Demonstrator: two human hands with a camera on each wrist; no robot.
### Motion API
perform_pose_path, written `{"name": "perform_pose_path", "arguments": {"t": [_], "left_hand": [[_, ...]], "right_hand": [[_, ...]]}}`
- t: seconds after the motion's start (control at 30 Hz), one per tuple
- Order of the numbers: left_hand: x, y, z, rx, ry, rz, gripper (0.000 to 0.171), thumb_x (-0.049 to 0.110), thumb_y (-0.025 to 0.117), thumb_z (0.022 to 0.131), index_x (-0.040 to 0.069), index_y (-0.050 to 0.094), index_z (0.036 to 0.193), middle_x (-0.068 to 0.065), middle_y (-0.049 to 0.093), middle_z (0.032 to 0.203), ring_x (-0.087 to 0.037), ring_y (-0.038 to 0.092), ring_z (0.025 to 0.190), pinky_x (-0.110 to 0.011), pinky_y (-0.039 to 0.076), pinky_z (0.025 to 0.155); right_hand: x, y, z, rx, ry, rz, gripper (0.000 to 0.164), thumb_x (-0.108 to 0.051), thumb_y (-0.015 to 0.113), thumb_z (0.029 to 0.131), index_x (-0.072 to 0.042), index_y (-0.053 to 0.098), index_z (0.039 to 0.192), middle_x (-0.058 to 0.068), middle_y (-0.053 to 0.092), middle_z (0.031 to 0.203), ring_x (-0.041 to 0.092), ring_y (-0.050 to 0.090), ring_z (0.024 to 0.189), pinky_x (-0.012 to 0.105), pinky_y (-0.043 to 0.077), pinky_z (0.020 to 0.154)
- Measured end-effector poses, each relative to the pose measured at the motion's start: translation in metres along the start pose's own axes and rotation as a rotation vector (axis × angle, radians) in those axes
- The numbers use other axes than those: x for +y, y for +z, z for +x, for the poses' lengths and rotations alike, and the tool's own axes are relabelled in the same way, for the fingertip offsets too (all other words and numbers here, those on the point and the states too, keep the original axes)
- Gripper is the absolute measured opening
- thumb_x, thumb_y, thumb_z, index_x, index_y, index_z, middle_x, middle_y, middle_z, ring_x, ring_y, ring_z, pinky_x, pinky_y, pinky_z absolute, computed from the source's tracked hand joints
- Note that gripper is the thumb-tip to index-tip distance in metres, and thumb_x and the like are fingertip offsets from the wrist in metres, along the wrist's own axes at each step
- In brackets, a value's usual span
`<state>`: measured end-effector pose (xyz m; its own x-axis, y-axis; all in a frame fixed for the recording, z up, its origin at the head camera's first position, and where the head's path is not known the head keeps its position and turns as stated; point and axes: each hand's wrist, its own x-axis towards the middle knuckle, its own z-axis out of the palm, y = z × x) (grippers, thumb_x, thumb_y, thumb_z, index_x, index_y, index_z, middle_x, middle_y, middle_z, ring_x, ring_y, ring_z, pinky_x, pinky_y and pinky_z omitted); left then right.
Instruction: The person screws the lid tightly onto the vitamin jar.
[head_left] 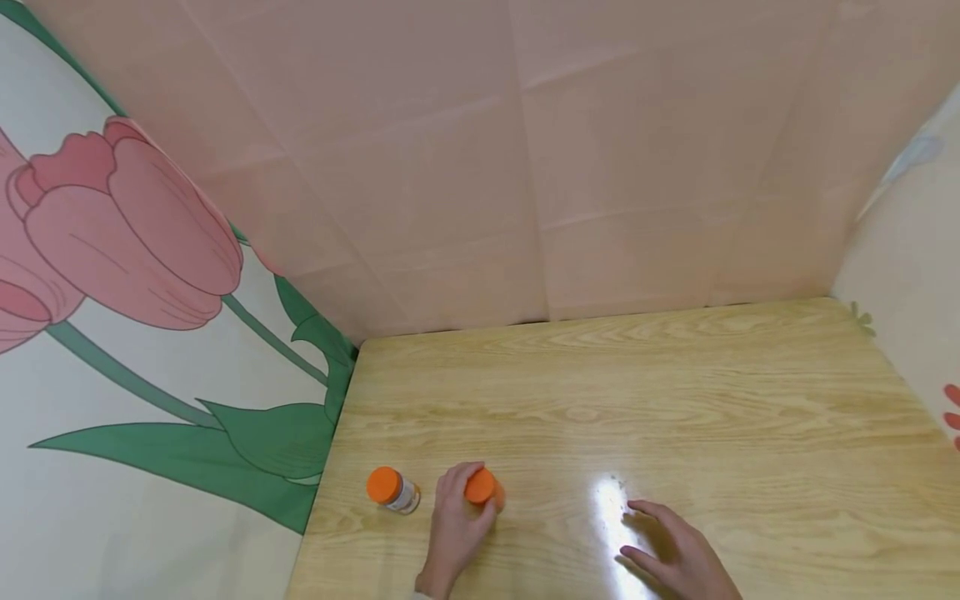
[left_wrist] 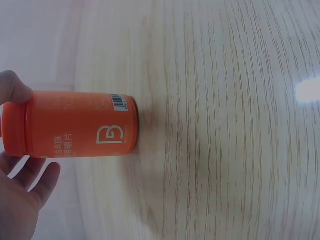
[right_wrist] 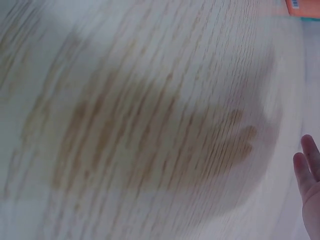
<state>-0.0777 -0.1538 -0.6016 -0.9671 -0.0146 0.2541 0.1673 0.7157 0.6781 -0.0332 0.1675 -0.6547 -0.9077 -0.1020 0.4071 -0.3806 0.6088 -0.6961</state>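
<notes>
An orange pill bottle (head_left: 482,487) stands upright on the wood-grain table, gripped near its cap by my left hand (head_left: 455,529). Up close in the left wrist view, the bottle (left_wrist: 82,125) shows a white letter B, Chinese print and a barcode, with the thumb and fingers on either side of its cap end. My right hand (head_left: 678,554) hovers over the table to the right, thumb and fingers apart and nothing between them. Only some fingers of the right hand (right_wrist: 311,185) enter the right wrist view, where a piece of an orange object (right_wrist: 304,7) appears at the corner.
To the left of my left hand stands a second bottle (head_left: 405,498) with an orange cap and a pale label. The table (head_left: 600,392) meets a pinkish-beige sheet (head_left: 450,167) at the back. A tulip-printed panel (head_left: 187,458) borders the left side, a pale one the right.
</notes>
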Motion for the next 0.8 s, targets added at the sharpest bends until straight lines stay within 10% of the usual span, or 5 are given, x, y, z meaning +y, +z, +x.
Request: {"name": "perform_pose_path", "arguments": {"t": [0.43, 0.8], "left_hand": [[-0.007, -0.018, -0.001, -0.017, -0.086, -0.020, 0.053, 0.004, 0.077, 0.073, 0.015, 0.063, 0.124, 0.001, 0.060, 0.126, -0.016, 0.054, 0.117, -0.040, 0.049, 0.101], [-0.013, -0.021, -0.002, 0.002, -0.030, 0.034, 0.052, 0.005, 0.077, 0.073, 0.014, 0.063, 0.122, 0.000, 0.062, 0.122, -0.018, 0.056, 0.111, -0.040, 0.050, 0.095]], "right_hand": [[0.001, 0.000, -0.001, 0.019, -0.004, 0.005, 0.066, -0.020, 0.093, 0.061, -0.008, 0.066, 0.121, 0.003, 0.072, 0.113, -0.024, 0.038, 0.119, -0.004, 0.021, 0.101], [0.005, 0.001, -0.003, 0.026, -0.010, 0.015, 0.067, -0.018, 0.093, 0.061, -0.008, 0.065, 0.121, 0.004, 0.071, 0.113, -0.024, 0.038, 0.120, -0.004, 0.023, 0.101]]}}
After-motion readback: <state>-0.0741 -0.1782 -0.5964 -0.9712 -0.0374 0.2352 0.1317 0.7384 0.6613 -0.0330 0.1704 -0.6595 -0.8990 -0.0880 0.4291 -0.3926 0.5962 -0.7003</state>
